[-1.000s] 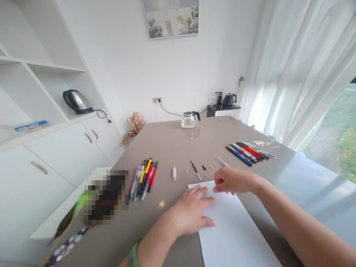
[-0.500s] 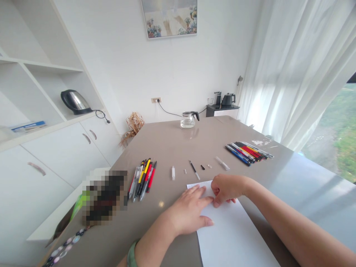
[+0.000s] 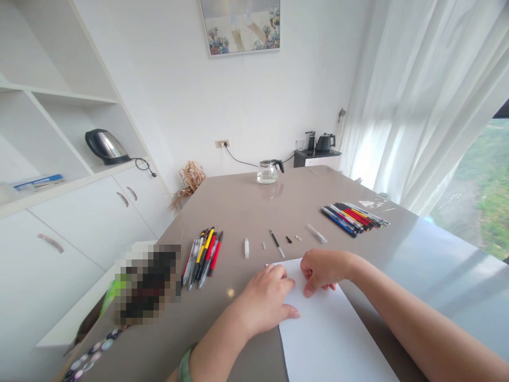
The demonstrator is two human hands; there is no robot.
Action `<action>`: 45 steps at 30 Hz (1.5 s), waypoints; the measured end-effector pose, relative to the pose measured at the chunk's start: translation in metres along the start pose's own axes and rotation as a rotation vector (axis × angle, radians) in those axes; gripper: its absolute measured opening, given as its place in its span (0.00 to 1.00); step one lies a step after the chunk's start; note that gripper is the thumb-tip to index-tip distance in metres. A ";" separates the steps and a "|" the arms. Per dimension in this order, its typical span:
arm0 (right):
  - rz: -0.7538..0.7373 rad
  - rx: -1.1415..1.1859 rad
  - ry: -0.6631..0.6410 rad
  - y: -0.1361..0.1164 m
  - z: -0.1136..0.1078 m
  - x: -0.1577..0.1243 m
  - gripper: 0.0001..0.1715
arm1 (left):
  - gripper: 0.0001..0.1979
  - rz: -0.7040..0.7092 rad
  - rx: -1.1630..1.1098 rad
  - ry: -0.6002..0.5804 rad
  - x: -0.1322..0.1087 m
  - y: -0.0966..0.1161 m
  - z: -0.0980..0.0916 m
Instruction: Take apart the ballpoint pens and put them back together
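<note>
A white sheet of paper (image 3: 322, 339) lies on the table under both hands. My left hand (image 3: 266, 297) rests on its left edge, fingers slightly bent and the thumb stretched out apart from them. On the upper right of the sheet, my right hand (image 3: 324, 269) is closed with curled fingers; whatever they hold, if anything, is hidden. Beyond the paper lie a pen refill (image 3: 277, 244), a clear barrel (image 3: 317, 234), a whitish translucent tube (image 3: 246, 248), a tiny metallic piece (image 3: 263, 246), a small black piece (image 3: 289, 240) and a small pale piece (image 3: 298, 238).
Pens lie in a bunch (image 3: 202, 257) at the left and in a row (image 3: 353, 218) at the right. A glass pot (image 3: 268, 172) stands at the table's (image 3: 238, 207) far end. Pale scraps (image 3: 371, 203) lie near the right edge. A pixelated dark object (image 3: 149, 286) is at the left.
My left hand has drawn back slightly to the left, its fingers now more bent. My right hand stays almost in place, and the whole view has shifted a little.
</note>
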State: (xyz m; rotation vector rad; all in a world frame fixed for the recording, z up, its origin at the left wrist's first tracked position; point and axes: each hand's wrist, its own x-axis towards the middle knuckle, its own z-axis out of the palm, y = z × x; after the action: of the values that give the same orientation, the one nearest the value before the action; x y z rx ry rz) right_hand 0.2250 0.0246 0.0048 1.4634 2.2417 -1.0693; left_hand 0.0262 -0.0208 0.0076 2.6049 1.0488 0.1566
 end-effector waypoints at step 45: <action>0.389 0.115 1.026 0.086 -0.021 0.033 0.20 | 0.18 0.011 -0.045 0.019 -0.001 -0.004 0.004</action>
State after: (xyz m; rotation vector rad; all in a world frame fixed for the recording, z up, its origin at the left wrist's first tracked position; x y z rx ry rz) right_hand 0.2880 0.0810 -0.0371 2.7961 2.2391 -0.3187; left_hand 0.0232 -0.0200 0.0029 2.5743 1.0249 0.2053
